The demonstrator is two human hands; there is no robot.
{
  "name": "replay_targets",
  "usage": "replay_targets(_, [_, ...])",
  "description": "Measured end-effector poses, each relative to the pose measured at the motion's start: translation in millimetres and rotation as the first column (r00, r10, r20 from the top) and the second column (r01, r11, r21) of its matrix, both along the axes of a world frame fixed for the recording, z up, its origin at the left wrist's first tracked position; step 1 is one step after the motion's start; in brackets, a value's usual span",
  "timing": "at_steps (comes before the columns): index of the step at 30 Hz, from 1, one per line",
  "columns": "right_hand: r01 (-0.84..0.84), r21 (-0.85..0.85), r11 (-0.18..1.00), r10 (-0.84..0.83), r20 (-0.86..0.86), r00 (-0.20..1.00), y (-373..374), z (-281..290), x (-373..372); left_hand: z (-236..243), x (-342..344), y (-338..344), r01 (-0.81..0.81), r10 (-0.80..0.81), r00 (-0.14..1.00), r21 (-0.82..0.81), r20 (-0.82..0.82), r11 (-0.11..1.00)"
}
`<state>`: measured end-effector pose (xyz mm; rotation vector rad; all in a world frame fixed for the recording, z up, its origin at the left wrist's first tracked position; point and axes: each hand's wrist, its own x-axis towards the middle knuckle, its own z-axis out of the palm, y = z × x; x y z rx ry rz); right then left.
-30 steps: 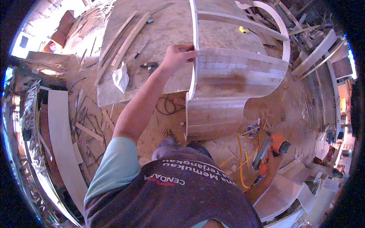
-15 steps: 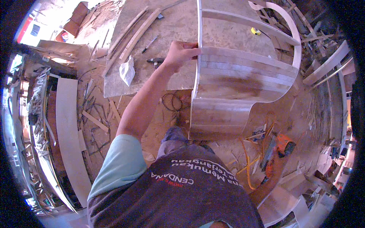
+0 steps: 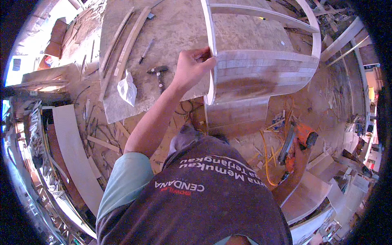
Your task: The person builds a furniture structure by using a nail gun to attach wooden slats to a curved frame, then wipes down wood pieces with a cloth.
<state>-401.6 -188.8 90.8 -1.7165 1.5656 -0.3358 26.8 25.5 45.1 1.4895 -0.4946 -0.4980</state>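
A curved wooden furniture frame (image 3: 261, 75) with slatted panels stands before me, partly over the work table. My left hand (image 3: 194, 69) grips its upright left edge, thumb on the near side and fingers behind. Low on the right, my right hand (image 3: 300, 157) is closed round the handle of an orange nail gun (image 3: 305, 136) with a dark end cap and long grey magazine. It is held away from the frame, with a yellow hose (image 3: 265, 167) beside it. Left of my left hand, a hammer (image 3: 159, 77) lies on the table.
On the worn table (image 3: 175, 24) lie a white plastic bag (image 3: 127, 89), a pen (image 3: 146, 51) and long wood strips (image 3: 132, 41). Offcuts litter the floor. A pale board (image 3: 75, 143) stands at the left, and curved wooden parts (image 3: 308, 196) lie at the lower right.
The view has shifted, so the table sits further left and the hammer shows more fully. The frame's slatted panels look tilted differently. Both hands keep their holds.
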Motion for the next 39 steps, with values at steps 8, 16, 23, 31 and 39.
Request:
replay_targets(8, [-0.002, 0.069, 0.998, -0.015, 0.233, 0.972, -5.9, 1.1, 7.8, 12.3, -5.5, 2.7, -0.219, 0.223, 0.932, -0.044, 0.287, 0.975])
replay_targets(16, [-0.009, 0.013, 1.000, 0.007, 0.164, 0.986, -36.8, 14.9, 12.1, 67.1, -30.2, -71.3, -0.127, -0.208, 0.401, 0.279, 0.892, 0.952])
replay_targets(23, [-0.234, 0.056, 0.971, 0.224, 0.147, 0.963, -75.9, 112.1, 72.1, 65.9, -27.2, -104.2, -0.047, -0.597, 0.594, 0.765, 0.538, 0.643])
replay_targets(31, [-0.697, 0.093, 0.711, 0.699, -0.209, 0.684, -160.0, 199.7, 204.6, 59.8, -22.4, -106.2, 0.023, -0.499, 0.671, 0.657, 0.549, 0.754])
replay_targets(39, [-0.703, 0.311, 0.640, 0.750, -0.452, 0.483, -143.9, 205.4, 326.5, 70.0, -19.7, -103.8, 0.060, -0.560, 0.665, 0.711, 0.495, 0.701])
